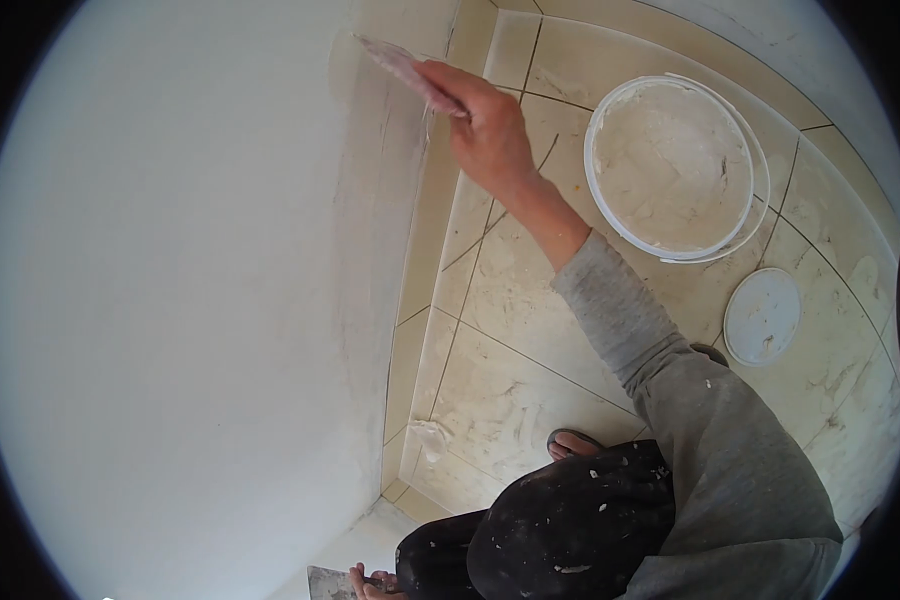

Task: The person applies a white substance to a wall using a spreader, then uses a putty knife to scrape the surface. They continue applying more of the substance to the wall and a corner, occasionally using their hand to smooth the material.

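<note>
At upper centre, the right hand (490, 135) is closed around a putty knife (402, 63), its blade against the wall (170, 300). At the bottom edge, the left hand (370, 586) grips a second blade (326, 580). A plaster bucket (670, 254) stands at upper right.

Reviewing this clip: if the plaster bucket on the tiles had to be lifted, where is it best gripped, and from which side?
Probably by the thin handle lying folded against the bucket's rim, on the side towards the lid, reached from above. The bucket stands upright, open and filled with plaster, so its walls offer a poorer, messier hold.
</note>
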Demonstrator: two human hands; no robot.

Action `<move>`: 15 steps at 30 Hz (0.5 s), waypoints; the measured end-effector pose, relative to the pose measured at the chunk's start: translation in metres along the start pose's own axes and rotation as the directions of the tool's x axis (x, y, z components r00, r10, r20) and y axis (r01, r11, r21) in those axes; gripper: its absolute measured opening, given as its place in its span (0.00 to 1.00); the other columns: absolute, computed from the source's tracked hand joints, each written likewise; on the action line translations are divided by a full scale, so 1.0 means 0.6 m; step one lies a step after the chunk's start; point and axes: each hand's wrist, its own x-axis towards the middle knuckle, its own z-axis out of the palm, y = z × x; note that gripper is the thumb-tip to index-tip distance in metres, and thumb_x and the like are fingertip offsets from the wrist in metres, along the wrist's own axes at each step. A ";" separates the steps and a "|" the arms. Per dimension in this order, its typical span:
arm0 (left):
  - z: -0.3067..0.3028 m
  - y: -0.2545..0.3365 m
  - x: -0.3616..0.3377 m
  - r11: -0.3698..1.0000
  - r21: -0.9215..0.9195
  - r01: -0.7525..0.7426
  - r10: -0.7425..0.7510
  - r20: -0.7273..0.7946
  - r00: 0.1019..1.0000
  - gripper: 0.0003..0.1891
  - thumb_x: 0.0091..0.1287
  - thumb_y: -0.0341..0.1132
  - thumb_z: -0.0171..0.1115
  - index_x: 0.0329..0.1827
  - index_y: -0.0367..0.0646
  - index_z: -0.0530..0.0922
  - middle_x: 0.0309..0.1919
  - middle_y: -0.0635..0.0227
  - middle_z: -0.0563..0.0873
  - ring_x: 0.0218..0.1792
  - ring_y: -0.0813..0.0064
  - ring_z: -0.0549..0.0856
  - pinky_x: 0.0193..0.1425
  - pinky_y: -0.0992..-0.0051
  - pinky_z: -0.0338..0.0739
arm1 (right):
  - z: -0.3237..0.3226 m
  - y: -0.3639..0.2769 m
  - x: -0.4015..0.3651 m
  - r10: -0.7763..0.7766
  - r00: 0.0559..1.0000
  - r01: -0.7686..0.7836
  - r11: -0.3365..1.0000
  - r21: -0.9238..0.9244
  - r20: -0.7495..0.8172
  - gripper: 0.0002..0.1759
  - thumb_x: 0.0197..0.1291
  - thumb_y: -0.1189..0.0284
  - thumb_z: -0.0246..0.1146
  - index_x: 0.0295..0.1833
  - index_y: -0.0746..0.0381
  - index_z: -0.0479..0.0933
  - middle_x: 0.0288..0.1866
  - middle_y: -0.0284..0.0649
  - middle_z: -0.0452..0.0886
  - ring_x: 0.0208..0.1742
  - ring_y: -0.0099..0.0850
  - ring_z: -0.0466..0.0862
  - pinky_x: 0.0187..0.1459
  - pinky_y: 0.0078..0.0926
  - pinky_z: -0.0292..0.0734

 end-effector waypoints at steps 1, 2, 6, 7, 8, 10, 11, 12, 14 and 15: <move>0.006 0.002 0.002 1.000 -0.004 0.001 -0.001 0.005 1.000 0.27 0.72 0.53 0.56 0.53 0.34 0.84 0.29 0.72 0.78 0.26 0.81 0.69 0.31 0.77 0.65 | 0.009 0.000 -0.007 -0.016 1.000 0.016 1.000 0.001 0.009 0.26 0.54 0.90 0.57 0.60 0.63 0.79 0.57 0.48 0.83 0.61 0.45 0.82 0.61 0.33 0.78; 0.013 0.006 0.004 0.999 -0.029 0.020 -0.020 -0.006 1.000 0.27 0.72 0.53 0.56 0.53 0.33 0.84 0.28 0.72 0.78 0.26 0.82 0.69 0.31 0.77 0.65 | 0.014 -0.004 -0.023 -0.021 1.000 0.021 1.000 -0.005 0.007 0.26 0.54 0.90 0.57 0.60 0.63 0.79 0.57 0.48 0.83 0.61 0.45 0.82 0.61 0.33 0.78; 0.033 0.010 0.010 0.995 -0.074 0.071 -0.069 0.021 0.997 0.26 0.72 0.52 0.57 0.52 0.33 0.85 0.28 0.72 0.77 0.25 0.82 0.68 0.30 0.78 0.65 | -0.004 -0.056 -0.133 0.043 0.952 -0.057 0.998 0.036 0.303 0.30 0.50 0.92 0.57 0.60 0.62 0.79 0.60 0.47 0.81 0.62 0.45 0.81 0.64 0.36 0.77; 0.035 0.007 0.009 0.994 -0.078 0.072 -0.070 0.025 0.997 0.26 0.72 0.52 0.57 0.52 0.33 0.85 0.28 0.72 0.77 0.25 0.82 0.68 0.30 0.78 0.65 | -0.016 -0.070 -0.148 0.040 0.953 -0.053 0.998 0.032 0.301 0.30 0.50 0.92 0.57 0.60 0.62 0.79 0.60 0.47 0.81 0.62 0.45 0.81 0.64 0.36 0.77; 0.033 0.004 0.010 0.996 -0.068 0.055 -0.052 0.038 0.998 0.26 0.72 0.52 0.57 0.51 0.33 0.85 0.29 0.72 0.78 0.26 0.82 0.69 0.30 0.78 0.65 | -0.027 -0.085 -0.160 0.083 0.904 -0.115 0.992 0.053 0.419 0.32 0.49 0.92 0.58 0.62 0.60 0.77 0.61 0.46 0.81 0.63 0.44 0.80 0.63 0.37 0.78; 0.021 -0.004 0.012 0.997 -0.060 0.039 -0.036 0.042 0.998 0.26 0.72 0.53 0.57 0.51 0.33 0.85 0.29 0.71 0.79 0.26 0.82 0.69 0.30 0.78 0.65 | -0.035 -0.093 -0.159 0.110 0.837 -0.176 0.982 0.073 0.536 0.34 0.48 0.91 0.58 0.64 0.59 0.76 0.62 0.44 0.80 0.64 0.43 0.79 0.63 0.38 0.79; 0.011 -0.009 0.011 0.996 -0.060 0.060 -0.057 0.039 0.998 0.27 0.72 0.54 0.58 0.51 0.33 0.85 0.30 0.71 0.80 0.26 0.81 0.70 0.31 0.78 0.66 | -0.035 -0.091 -0.143 0.123 0.903 -0.179 0.979 0.101 0.412 0.33 0.49 0.91 0.57 0.63 0.59 0.76 0.62 0.45 0.80 0.63 0.44 0.80 0.62 0.37 0.79; 0.001 -0.011 0.008 0.995 -0.054 0.082 -0.080 0.033 0.996 0.28 0.71 0.55 0.58 0.51 0.34 0.85 0.31 0.70 0.80 0.27 0.81 0.71 0.31 0.78 0.66 | -0.035 -0.090 -0.126 0.142 0.948 -0.185 0.974 0.132 0.284 0.33 0.50 0.92 0.56 0.63 0.60 0.77 0.62 0.45 0.81 0.63 0.44 0.80 0.62 0.36 0.79; -0.006 -0.015 0.000 1.000 -0.002 0.032 -0.032 -0.041 0.999 0.29 0.70 0.57 0.58 0.51 0.34 0.85 0.31 0.71 0.80 0.27 0.80 0.71 0.31 0.77 0.67 | -0.037 -0.073 -0.069 0.114 0.984 -0.131 0.984 0.123 0.134 0.31 0.51 0.92 0.54 0.61 0.61 0.78 0.60 0.46 0.81 0.61 0.45 0.81 0.60 0.36 0.80; -0.006 -0.016 -0.004 0.999 0.042 -0.020 0.024 -0.095 0.995 0.31 0.70 0.59 0.58 0.51 0.34 0.85 0.31 0.71 0.80 0.27 0.79 0.71 0.31 0.77 0.67 | -0.035 -0.061 -0.044 0.103 0.992 -0.113 0.985 0.133 0.076 0.31 0.51 0.92 0.53 0.61 0.62 0.78 0.60 0.47 0.82 0.60 0.45 0.82 0.59 0.37 0.80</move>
